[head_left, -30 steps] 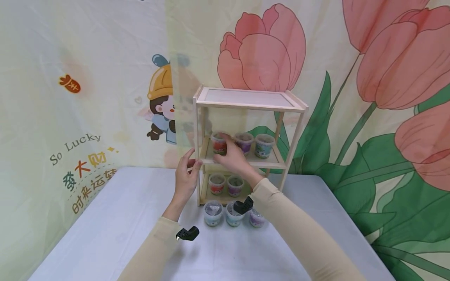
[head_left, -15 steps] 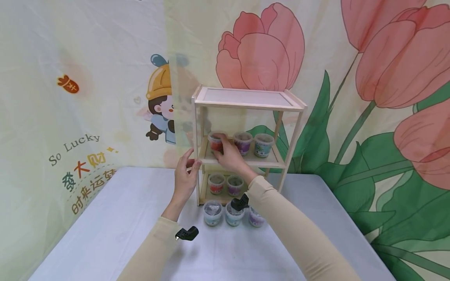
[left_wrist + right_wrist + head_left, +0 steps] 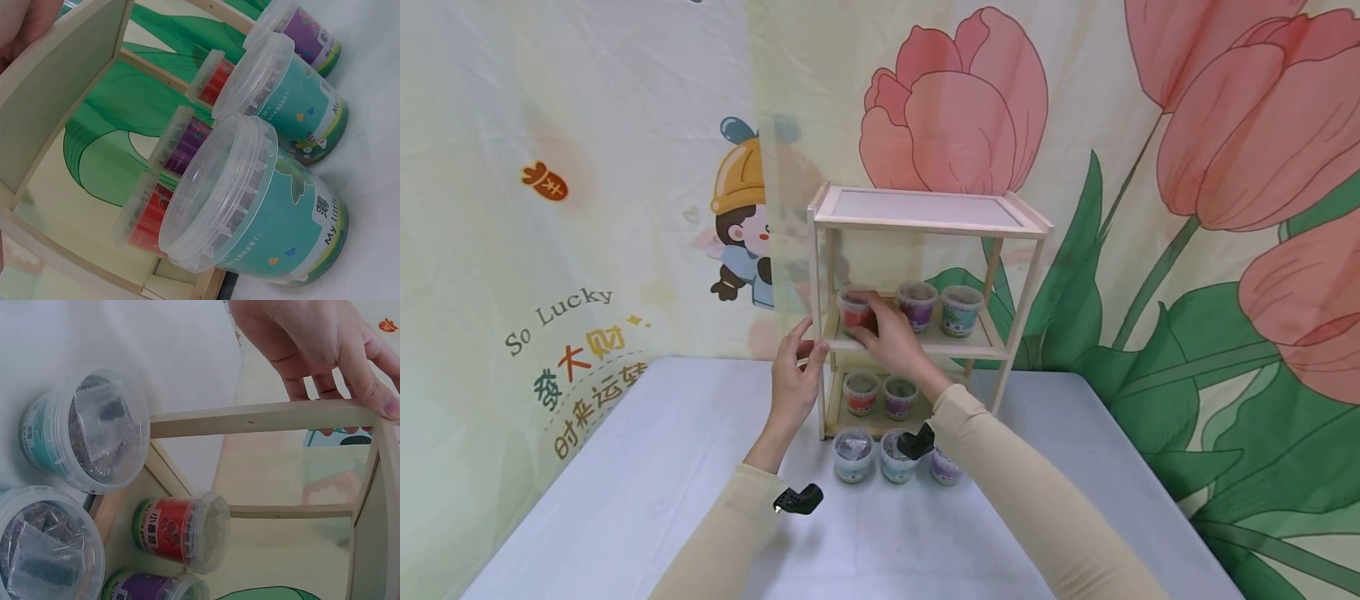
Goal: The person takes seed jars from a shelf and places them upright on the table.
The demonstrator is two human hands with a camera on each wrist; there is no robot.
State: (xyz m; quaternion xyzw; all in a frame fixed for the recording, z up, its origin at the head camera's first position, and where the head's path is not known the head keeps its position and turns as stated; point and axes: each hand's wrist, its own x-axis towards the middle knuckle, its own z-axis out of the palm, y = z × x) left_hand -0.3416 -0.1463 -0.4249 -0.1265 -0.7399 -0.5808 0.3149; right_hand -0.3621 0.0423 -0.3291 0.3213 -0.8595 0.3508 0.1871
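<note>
My right hand (image 3: 895, 333) grips a red-labelled plastic tub (image 3: 852, 313) at the left end of the wooden rack's middle shelf (image 3: 925, 352). Thumb and fingers lie on its right side and rim. A purple-labelled tub (image 3: 917, 310) and a teal-labelled tub (image 3: 961, 312) stand to its right, apart from the hand. My left hand (image 3: 793, 375) holds the rack's front left post; in the right wrist view this hand (image 3: 312, 344) has its thumb on the near side and fingers behind the post (image 3: 262, 419). The right hand partly hides the red tub.
On the bottom shelf stand a red tub (image 3: 861, 400), a purple tub (image 3: 899, 404) and another red tub (image 3: 214, 78). Two teal tubs (image 3: 853, 462) and a purple tub (image 3: 946, 468) line the white tabletop (image 3: 700, 433) before the rack. Patterned cloth hangs behind.
My right hand has moved the red tub left along the middle shelf, widening the gap to the purple tub. The left hand stays at the post.
</note>
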